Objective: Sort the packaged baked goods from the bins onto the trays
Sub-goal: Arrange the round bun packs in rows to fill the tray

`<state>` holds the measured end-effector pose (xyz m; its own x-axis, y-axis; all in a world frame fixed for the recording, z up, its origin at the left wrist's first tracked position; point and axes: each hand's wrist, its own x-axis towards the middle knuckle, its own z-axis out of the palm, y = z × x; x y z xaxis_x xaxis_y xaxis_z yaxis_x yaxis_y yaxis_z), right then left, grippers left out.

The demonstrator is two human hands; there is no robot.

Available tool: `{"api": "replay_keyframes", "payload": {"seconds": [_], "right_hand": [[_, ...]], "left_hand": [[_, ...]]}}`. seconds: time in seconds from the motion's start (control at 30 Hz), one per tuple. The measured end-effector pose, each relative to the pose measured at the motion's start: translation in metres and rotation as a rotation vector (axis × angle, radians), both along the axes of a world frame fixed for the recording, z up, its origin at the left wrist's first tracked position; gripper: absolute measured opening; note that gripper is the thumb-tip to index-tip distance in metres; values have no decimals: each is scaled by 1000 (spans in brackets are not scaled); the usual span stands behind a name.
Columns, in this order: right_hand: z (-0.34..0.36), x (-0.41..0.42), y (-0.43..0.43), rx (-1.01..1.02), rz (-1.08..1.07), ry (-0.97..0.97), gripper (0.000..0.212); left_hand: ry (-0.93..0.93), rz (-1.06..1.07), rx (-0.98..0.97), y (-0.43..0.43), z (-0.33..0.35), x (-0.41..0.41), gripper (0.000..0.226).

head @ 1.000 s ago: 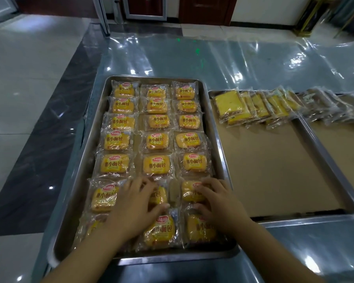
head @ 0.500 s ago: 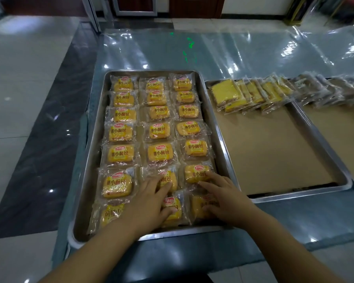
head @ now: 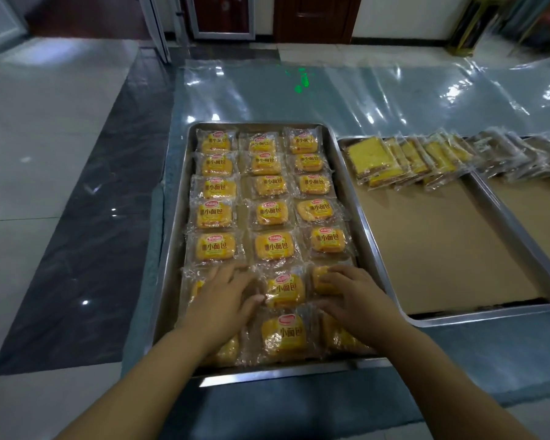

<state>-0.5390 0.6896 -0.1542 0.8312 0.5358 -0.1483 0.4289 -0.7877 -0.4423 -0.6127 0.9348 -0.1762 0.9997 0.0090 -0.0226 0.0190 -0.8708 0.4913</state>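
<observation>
A steel tray (head: 172,249) in front of me holds several rows of small yellow bread packets in clear wrappers, three across. My left hand (head: 222,300) lies flat, fingers spread, on the packets in the near left column. My right hand (head: 351,298) rests palm down on the packets in the near right column. Between the two hands sits one uncovered packet (head: 284,290), and another (head: 283,336) lies in the nearest row. Neither hand grips a packet. A second steel tray (head: 457,249) lined with brown paper stands to the right, with overlapping wrapped cake slices (head: 397,161) along its far edge.
A third tray (head: 533,211) at the far right carries darker wrapped slices (head: 514,154). The table (head: 299,96) is covered in glossy clear plastic. Its left edge drops to a tiled floor (head: 45,185). Doors stand at the back.
Both hands shifted outward and slightly forward over the near rows; my left hand moved from the middle column to the left column, uncovering the middle packet. The view tilted.
</observation>
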Motion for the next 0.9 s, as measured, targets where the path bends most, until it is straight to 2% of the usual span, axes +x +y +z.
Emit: {"api": "replay_keyframes", "payload": {"seconds": [0.1, 0.2, 0.3, 0.57, 0.77, 0.9], "right_hand": [[4, 3, 24, 36, 36, 18, 39], [8, 8, 45, 41, 28, 6, 37], [12, 15, 62, 52, -12, 25, 36], [14, 16, 69, 26, -54, 39, 36], [16, 12, 51, 70, -74, 43, 31], [24, 25, 30, 107, -82, 3, 33]], "left_hand": [[-30, 122, -26, 28, 1, 12, 45], [22, 180, 16, 49, 1, 35, 59], [85, 173, 74, 62, -2, 62, 69], [245, 75, 133, 74, -20, 100, 70], [198, 61, 107, 73, -18, 98, 67], [55, 93, 63, 58, -1, 97, 56]]}}
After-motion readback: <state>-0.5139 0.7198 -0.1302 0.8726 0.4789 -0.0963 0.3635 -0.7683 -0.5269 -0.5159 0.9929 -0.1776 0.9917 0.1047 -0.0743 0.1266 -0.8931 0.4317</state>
